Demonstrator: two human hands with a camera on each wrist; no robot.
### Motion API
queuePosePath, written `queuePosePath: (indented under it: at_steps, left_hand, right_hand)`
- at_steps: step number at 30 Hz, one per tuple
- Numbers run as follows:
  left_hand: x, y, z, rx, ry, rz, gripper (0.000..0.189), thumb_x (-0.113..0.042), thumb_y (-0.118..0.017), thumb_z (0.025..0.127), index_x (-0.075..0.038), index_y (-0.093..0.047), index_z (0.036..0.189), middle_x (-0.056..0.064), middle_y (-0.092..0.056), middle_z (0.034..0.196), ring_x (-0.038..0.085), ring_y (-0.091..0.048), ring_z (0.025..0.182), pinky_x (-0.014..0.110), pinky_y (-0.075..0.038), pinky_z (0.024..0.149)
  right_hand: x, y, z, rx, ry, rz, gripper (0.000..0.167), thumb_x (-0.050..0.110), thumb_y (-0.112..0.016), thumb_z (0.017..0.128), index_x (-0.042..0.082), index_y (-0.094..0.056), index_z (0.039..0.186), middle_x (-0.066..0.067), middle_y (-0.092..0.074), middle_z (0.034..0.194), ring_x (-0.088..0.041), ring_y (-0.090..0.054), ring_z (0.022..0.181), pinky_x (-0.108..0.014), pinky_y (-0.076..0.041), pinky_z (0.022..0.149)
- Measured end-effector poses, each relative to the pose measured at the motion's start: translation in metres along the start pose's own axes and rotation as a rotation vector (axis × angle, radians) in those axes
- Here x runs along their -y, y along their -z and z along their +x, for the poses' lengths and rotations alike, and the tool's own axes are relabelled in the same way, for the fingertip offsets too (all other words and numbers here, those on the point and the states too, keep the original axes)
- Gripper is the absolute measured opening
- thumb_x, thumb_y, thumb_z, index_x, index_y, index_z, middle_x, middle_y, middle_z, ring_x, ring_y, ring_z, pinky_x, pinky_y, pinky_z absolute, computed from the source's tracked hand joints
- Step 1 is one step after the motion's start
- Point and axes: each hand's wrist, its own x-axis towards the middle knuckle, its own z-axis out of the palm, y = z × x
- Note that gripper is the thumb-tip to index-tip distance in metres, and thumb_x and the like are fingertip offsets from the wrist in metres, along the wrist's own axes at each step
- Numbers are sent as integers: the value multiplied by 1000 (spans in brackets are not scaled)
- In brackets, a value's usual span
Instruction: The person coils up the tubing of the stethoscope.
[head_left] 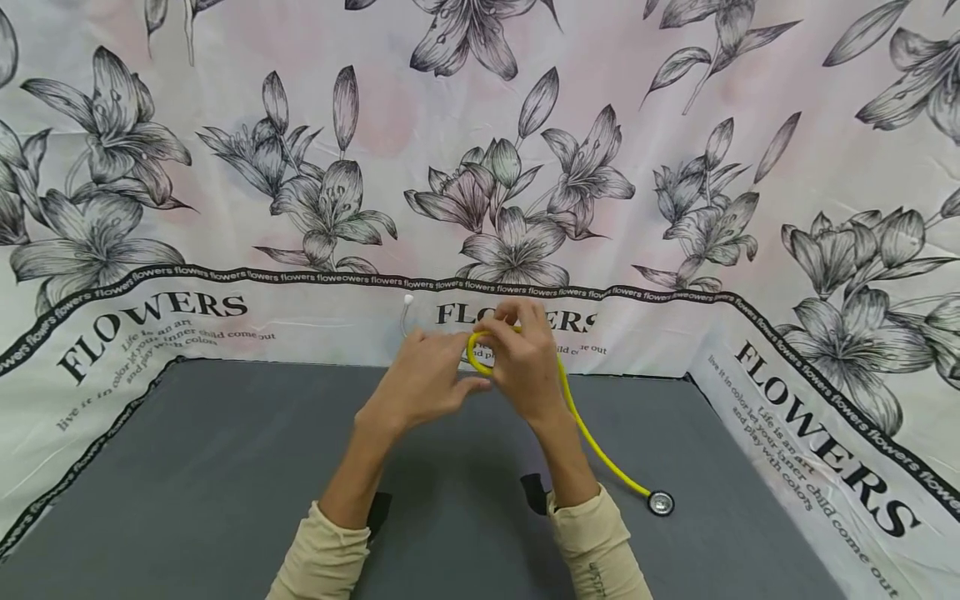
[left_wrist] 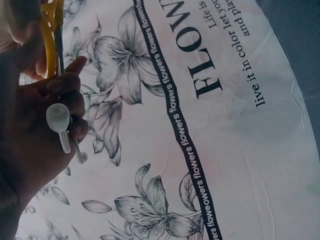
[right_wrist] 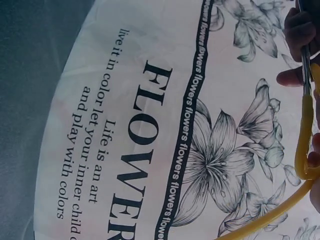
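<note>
Both hands hold a stethoscope with yellow tubing (head_left: 592, 437) up over the far side of the table. My left hand (head_left: 416, 379) grips its metal ear tubes (right_wrist: 306, 70); a white ear tip (left_wrist: 58, 118) pokes out past the curled fingers in the left wrist view. Close beside it, my right hand (head_left: 525, 375) pinches the yellow tubing, which bends into a loop between the two hands. From there the tube runs down to the right and ends in a round metal chest piece (head_left: 661, 502) with a dark rim, over the right part of the tabletop.
Below the hands lies a dark grey tabletop (head_left: 262, 458). A white curtain (head_left: 637, 333) printed with black lilies and the word FLOWERS surrounds its back and sides. Black pieces (head_left: 534, 493) show at both wrists, by the beige sleeves (head_left: 592, 542).
</note>
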Motion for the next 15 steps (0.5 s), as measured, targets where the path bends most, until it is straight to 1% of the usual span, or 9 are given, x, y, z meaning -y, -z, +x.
queuePosePath:
  at_steps: [1, 2, 4, 5, 7, 11, 13, 15]
  left_hand:
    - [-1, 0, 0, -4, 2, 2, 56, -45, -75, 95, -7, -64, 135, 4, -77, 101, 20, -69, 87, 40, -43, 85]
    - [-2, 0, 1, -10, 2, 10, 54, -45, -73, 97, -7, -64, 134, 4, -76, 99, 20, -68, 85, 39, -42, 84]
    - [-3, -1, 2, -38, -1, 21, 42, -42, -68, 101, -8, -67, 125, 2, -73, 88, 18, -64, 77, 36, -39, 80]
    - [-3, -2, 2, -55, -4, 33, 36, -40, -65, 103, -8, -67, 119, 1, -70, 83, 18, -61, 72, 35, -37, 76]
    - [-3, -4, 2, -87, -6, 60, 28, -37, -62, 105, -9, -66, 107, 0, -65, 74, 17, -56, 65, 33, -32, 72]
    - [-2, -5, 0, -128, 1, 108, 26, -35, -62, 105, -11, -62, 96, -1, -61, 69, 17, -54, 63, 33, -30, 71]
    - [0, -3, -1, -134, 2, 123, 25, -35, -63, 104, -13, -62, 94, -2, -60, 69, 16, -53, 62, 33, -29, 72]
    - [4, 0, -1, -128, -9, 131, 24, -35, -66, 102, -14, -62, 92, -2, -60, 68, 15, -51, 61, 33, -28, 73]
  right_hand:
    - [0, 0, 0, -10, -5, -13, 10, 11, -81, 84, 2, -78, 90, -13, -59, 96, -30, -53, 92, -39, -49, 80]
    - [1, 1, 0, -19, -13, -21, 11, 10, -81, 84, 2, -79, 90, -13, -58, 96, -30, -52, 93, -39, -50, 81]
    - [1, 1, 0, -36, -23, -22, 11, 9, -81, 84, 1, -79, 90, -13, -58, 96, -30, -52, 93, -40, -50, 81]
    - [1, 1, 0, -42, -26, -24, 10, 9, -81, 84, 1, -79, 90, -14, -58, 96, -30, -52, 93, -41, -50, 81]
    - [2, 1, -1, -46, -21, -22, 9, 8, -82, 84, 1, -78, 90, -14, -58, 96, -31, -52, 93, -41, -49, 80]
    - [2, 1, -1, -6, -2, 13, 8, 4, -80, 87, 2, -78, 94, -14, -58, 97, -30, -52, 92, -39, -49, 80]
    - [2, 4, 0, 30, 2, 62, 11, -2, -77, 87, 1, -77, 99, -15, -59, 98, -30, -54, 95, -39, -52, 81]
    - [0, 10, 2, 76, -14, 115, 17, -8, -75, 87, -1, -75, 103, -16, -61, 100, -29, -57, 97, -37, -56, 82]
